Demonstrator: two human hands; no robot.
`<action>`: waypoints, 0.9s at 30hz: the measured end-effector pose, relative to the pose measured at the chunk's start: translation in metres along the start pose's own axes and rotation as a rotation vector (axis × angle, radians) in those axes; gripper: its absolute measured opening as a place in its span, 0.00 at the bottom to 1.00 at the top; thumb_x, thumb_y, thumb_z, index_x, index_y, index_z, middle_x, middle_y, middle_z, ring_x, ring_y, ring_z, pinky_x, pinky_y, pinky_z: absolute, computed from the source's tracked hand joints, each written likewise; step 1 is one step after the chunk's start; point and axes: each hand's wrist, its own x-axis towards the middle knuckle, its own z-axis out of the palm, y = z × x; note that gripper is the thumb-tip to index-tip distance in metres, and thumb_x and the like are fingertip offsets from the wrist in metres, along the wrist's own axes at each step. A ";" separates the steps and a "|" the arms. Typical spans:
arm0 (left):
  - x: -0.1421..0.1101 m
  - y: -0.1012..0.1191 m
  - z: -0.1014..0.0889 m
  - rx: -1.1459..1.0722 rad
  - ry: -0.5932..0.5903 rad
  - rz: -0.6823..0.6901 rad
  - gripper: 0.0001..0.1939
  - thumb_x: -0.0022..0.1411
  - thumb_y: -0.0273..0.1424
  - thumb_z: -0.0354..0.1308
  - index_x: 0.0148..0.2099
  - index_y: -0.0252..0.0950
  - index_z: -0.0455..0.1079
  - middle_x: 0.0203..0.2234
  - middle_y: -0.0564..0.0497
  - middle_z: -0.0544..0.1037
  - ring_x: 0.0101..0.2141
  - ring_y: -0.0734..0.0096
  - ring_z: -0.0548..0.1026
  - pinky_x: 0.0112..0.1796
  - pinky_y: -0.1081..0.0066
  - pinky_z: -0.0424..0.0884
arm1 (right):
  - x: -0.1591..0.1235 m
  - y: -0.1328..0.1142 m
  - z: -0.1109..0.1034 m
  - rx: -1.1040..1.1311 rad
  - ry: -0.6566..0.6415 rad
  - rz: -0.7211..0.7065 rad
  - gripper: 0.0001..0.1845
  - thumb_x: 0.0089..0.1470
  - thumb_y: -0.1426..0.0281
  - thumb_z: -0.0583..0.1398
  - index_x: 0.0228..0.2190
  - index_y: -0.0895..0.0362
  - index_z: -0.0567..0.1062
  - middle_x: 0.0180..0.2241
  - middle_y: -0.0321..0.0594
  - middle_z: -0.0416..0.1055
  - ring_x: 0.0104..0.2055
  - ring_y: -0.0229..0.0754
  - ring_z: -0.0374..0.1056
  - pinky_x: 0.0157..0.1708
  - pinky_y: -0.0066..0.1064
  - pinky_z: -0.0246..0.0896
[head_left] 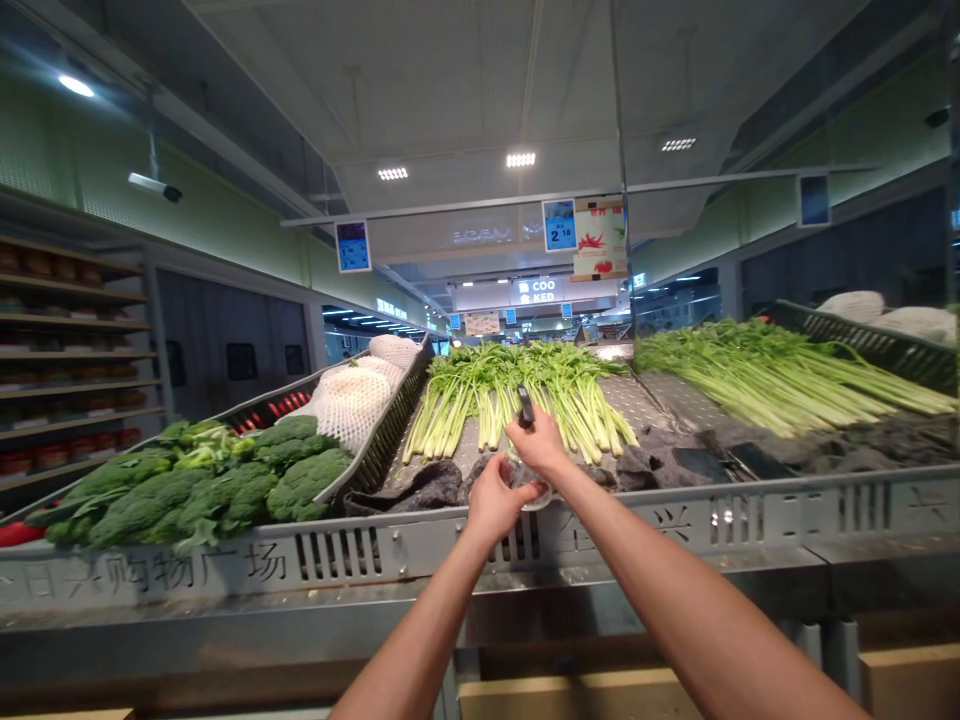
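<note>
A spray bottle with a black nozzle and a clear body (538,496) is held out in front of me, over the front rim of the display. My right hand (538,446) is closed round its head, the nozzle poking up beyond the fingers. Lower down, my left hand (493,498) grips the clear body from the left side. Just beyond both hands lies a spread of leafy celery (517,385), stalks toward me, on a perforated metal tray (469,440). Dark crumpled cloth (431,485) lies along the tray's near edge.
Broccoli (225,480) fills the left side, with foam-net-wrapped produce (352,400) behind it. A grey slatted crate wall (435,545) runs along the front. On the right a mirror panel (750,260) reflects the greens. Price signs (559,225) hang overhead.
</note>
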 end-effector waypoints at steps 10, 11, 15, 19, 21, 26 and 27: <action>-0.005 0.000 -0.022 0.093 0.057 -0.016 0.20 0.36 0.41 0.60 0.31 0.35 0.61 0.24 0.53 0.68 0.26 0.72 0.66 0.27 0.75 0.59 | -0.007 -0.016 0.011 0.123 -0.027 -0.051 0.08 0.38 0.65 0.53 0.24 0.56 0.64 0.20 0.32 0.63 0.21 0.33 0.57 0.21 0.24 0.49; -0.005 0.002 -0.028 0.096 0.069 -0.002 0.20 0.36 0.41 0.60 0.32 0.35 0.62 0.25 0.53 0.69 0.27 0.72 0.67 0.28 0.75 0.59 | -0.006 -0.021 0.012 0.150 -0.023 -0.077 0.09 0.38 0.65 0.52 0.25 0.56 0.64 0.21 0.32 0.63 0.22 0.33 0.57 0.21 0.23 0.49; -0.004 0.001 -0.049 0.150 0.130 0.027 0.23 0.36 0.43 0.59 0.34 0.35 0.62 0.27 0.51 0.70 0.29 0.70 0.68 0.29 0.74 0.60 | -0.003 -0.040 0.023 0.194 -0.065 -0.150 0.09 0.39 0.65 0.52 0.26 0.56 0.64 0.21 0.31 0.62 0.21 0.32 0.56 0.20 0.23 0.48; -0.009 -0.013 -0.051 0.187 0.106 -0.045 0.20 0.38 0.44 0.57 0.30 0.34 0.61 0.23 0.52 0.69 0.26 0.70 0.67 0.26 0.74 0.59 | -0.005 -0.035 0.045 0.105 -0.153 -0.124 0.07 0.37 0.66 0.53 0.22 0.57 0.64 0.18 0.31 0.60 0.19 0.31 0.54 0.19 0.23 0.45; -0.011 -0.020 -0.046 0.174 0.082 -0.074 0.19 0.38 0.43 0.58 0.29 0.34 0.61 0.22 0.52 0.68 0.25 0.71 0.67 0.26 0.75 0.58 | -0.007 -0.027 0.053 0.106 -0.155 -0.104 0.07 0.37 0.66 0.54 0.22 0.57 0.64 0.18 0.31 0.60 0.20 0.31 0.54 0.19 0.23 0.45; -0.005 -0.015 -0.041 0.119 0.077 -0.068 0.19 0.37 0.41 0.59 0.30 0.34 0.62 0.24 0.53 0.69 0.27 0.71 0.67 0.28 0.74 0.59 | -0.005 -0.024 0.043 0.142 -0.128 -0.091 0.08 0.37 0.67 0.53 0.24 0.57 0.65 0.19 0.31 0.61 0.20 0.32 0.55 0.20 0.23 0.46; -0.002 -0.010 -0.042 0.110 0.084 -0.059 0.19 0.37 0.41 0.59 0.31 0.35 0.62 0.25 0.52 0.69 0.28 0.70 0.68 0.29 0.74 0.60 | -0.003 -0.027 0.038 0.145 -0.111 -0.103 0.08 0.37 0.67 0.53 0.25 0.57 0.64 0.18 0.31 0.61 0.20 0.32 0.55 0.20 0.23 0.46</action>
